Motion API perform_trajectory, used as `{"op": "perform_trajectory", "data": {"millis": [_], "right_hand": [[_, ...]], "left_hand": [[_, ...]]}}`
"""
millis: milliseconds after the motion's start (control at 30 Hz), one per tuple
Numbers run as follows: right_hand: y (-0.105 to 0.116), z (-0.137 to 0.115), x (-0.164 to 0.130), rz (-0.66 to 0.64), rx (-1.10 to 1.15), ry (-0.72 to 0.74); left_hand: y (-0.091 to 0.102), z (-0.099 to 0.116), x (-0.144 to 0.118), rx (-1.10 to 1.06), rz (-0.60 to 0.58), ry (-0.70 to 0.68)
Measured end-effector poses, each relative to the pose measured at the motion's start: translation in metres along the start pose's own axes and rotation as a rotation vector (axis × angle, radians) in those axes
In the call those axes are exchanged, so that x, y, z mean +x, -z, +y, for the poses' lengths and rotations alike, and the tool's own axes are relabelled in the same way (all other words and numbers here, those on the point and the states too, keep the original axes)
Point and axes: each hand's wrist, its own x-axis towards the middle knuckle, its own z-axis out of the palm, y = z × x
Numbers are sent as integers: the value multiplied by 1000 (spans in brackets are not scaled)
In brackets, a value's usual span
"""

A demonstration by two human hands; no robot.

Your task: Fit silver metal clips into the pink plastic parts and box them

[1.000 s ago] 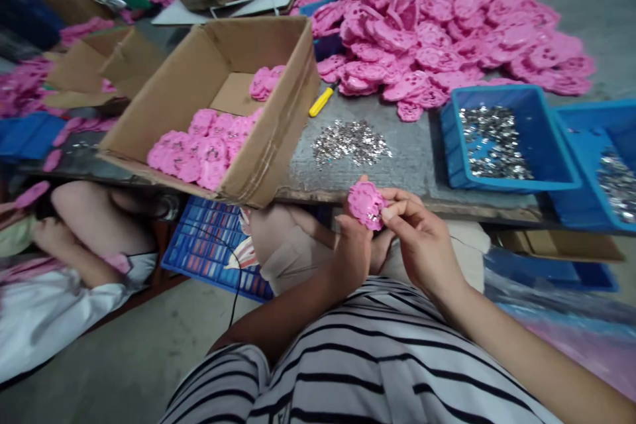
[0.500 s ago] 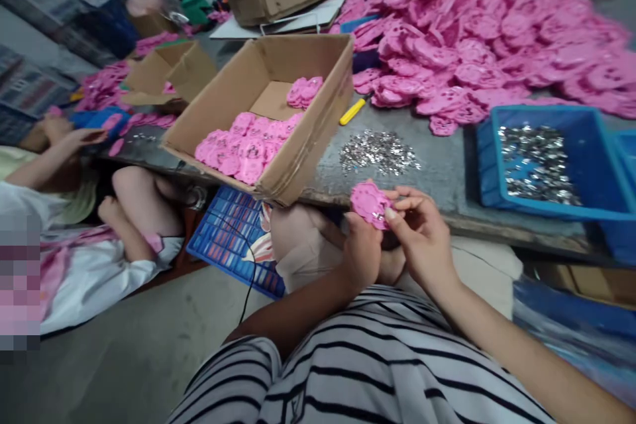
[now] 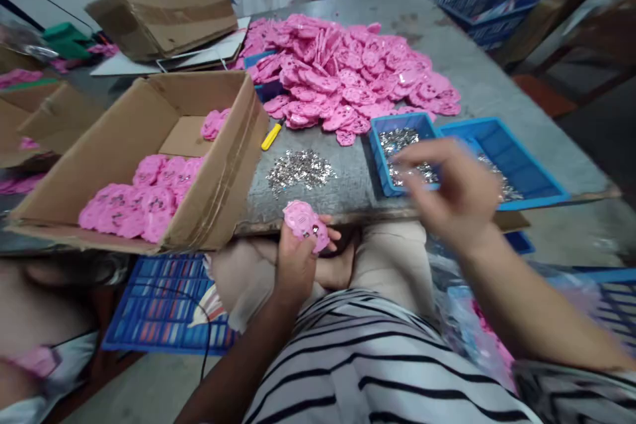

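- Your left hand [image 3: 295, 258] holds one pink disc [image 3: 306, 226] in a closed grip, just below the near edge of the bench [image 3: 497, 89].
- Your right hand [image 3: 454, 195] is blurred, with its fingers spread and holding nothing, over the near edge by the nearer blue tray [image 3: 376, 158].
- There is open bench room between the loose metal bits [image 3: 299, 169] and the trays, and more at the far right.
- Count: two blue trays of metal bits, the second [image 3: 517, 165] to the right; one open cardboard box [image 3: 218, 172] of pink discs at left; one yellow tool [image 3: 273, 134]; one large pink pile [image 3: 355, 73] farther off.
- The bench surface is grey and worn.
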Motion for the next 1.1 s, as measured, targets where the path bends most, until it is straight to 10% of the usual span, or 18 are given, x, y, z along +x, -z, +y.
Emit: {"op": "perform_trajectory", "data": {"millis": [67,233,567,1100], "right_hand": [[32,60,29,-26,-381,-236],[59,128,44,-649,-863,-564],[30,112,38,-548,-862,-536],[60,101,43,-195,-606,-679]], "left_hand": [[0,0,-1,-88,15,39],[-24,-1,1,-130,-86,151],[-23,1,-5,-100,-132,143],[-20,2,-8,-121,-154,181]]}}
